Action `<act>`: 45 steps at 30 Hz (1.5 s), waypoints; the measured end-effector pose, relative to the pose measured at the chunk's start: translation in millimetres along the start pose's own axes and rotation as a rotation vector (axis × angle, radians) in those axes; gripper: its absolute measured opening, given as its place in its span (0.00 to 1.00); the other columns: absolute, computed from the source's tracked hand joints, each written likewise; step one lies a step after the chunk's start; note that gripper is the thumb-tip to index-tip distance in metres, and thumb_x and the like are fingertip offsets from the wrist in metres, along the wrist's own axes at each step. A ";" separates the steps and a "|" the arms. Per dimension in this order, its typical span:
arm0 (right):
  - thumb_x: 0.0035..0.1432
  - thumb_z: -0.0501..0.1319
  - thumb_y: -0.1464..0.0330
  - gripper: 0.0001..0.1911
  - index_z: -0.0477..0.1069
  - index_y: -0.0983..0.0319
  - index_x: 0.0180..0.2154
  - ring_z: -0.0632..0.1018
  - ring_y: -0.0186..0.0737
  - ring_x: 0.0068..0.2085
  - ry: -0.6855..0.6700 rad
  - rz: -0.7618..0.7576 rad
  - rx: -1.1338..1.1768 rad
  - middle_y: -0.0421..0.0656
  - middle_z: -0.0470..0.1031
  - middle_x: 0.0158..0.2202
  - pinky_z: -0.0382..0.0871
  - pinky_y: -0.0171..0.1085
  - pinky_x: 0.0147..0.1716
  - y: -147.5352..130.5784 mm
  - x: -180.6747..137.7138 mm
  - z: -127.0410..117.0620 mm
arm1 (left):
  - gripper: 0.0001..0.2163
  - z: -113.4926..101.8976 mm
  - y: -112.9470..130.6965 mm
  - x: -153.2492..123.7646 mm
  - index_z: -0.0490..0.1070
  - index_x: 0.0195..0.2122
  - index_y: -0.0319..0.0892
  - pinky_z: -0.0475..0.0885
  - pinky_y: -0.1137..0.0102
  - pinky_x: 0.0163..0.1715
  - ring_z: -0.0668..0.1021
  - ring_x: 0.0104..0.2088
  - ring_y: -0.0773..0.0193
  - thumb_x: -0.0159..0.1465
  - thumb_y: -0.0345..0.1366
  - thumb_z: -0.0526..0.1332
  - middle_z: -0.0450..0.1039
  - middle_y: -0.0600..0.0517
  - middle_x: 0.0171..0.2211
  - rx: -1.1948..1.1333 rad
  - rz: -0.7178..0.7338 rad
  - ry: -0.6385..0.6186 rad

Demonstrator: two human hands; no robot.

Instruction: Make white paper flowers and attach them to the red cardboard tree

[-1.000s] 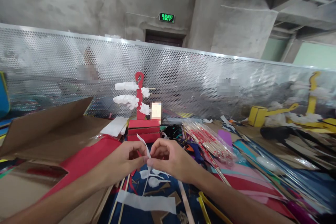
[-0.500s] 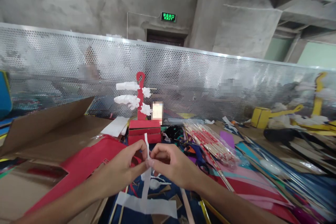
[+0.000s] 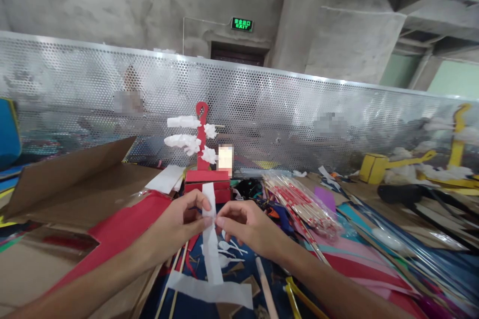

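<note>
A long white paper strip stands upright in front of me, its top end rising above my fingers and its lower end hanging down. My left hand pinches its left side with thumb and forefinger. At the strip's right edge, the thumb and fingers of my right hand are pinched together. A second white strip lies crosswise below, by the hanging end. Small white twisted pieces rest on the dark blue surface behind the strip. Past my hands is a red stand on a red box, bearing white wrapped sticks.
Cardboard and a red sheet lie at left. On the right are a plastic bag of sticks, pink and red sheets and a yellow model. A perforated metal screen runs across the back.
The strip has turned from nearly edge-on at its top to show its flat face. My left fingers have shifted slightly on it, and the hands are a little farther apart.
</note>
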State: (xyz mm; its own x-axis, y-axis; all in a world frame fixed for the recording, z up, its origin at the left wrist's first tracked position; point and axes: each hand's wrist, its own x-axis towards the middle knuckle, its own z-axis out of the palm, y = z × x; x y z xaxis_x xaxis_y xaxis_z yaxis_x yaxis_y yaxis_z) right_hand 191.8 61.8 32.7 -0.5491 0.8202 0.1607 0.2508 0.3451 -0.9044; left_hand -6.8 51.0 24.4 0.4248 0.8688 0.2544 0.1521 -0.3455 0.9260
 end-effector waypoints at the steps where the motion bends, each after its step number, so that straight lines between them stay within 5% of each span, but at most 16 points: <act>1: 0.56 0.60 0.65 0.09 0.72 0.64 0.31 0.72 0.30 0.25 0.003 -0.003 -0.003 0.40 0.72 0.25 0.61 0.28 0.21 -0.9 -0.4 0.1 | 0.10 0.3 0.3 -0.5 0.60 0.35 0.42 0.63 0.73 0.29 0.67 0.28 0.70 0.60 0.41 0.60 0.63 0.55 0.33 0.007 0.002 -0.004; 22: 0.55 0.58 0.70 0.04 0.70 0.64 0.29 0.68 0.28 0.23 -0.064 -0.002 0.012 0.40 0.74 0.26 0.60 0.28 0.21 1.1 -0.8 1.2 | 0.10 0.0 -0.2 -3.3 0.63 0.38 0.41 0.58 0.75 0.25 0.65 0.25 0.70 0.61 0.41 0.60 0.62 0.58 0.24 0.034 -0.026 -0.007; 45: 0.55 0.59 0.68 0.05 0.70 0.64 0.32 0.70 0.31 0.25 -0.014 0.013 0.035 0.41 0.72 0.26 0.60 0.27 0.19 4.1 1.8 -1.1 | 0.08 4.1 16.6 -7.3 0.66 0.35 0.41 0.66 0.72 0.32 0.70 0.33 0.65 0.62 0.40 0.56 0.67 0.53 0.32 0.180 -0.007 -0.029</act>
State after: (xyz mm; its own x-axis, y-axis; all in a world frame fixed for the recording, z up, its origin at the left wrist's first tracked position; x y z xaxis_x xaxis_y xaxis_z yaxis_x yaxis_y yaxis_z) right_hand 192.8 65.2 29.7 -0.5572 0.8178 0.1440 0.2295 0.3183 -0.9198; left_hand -3.7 37.4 36.8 0.4485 0.8615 0.2379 0.3115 -0.4002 0.8619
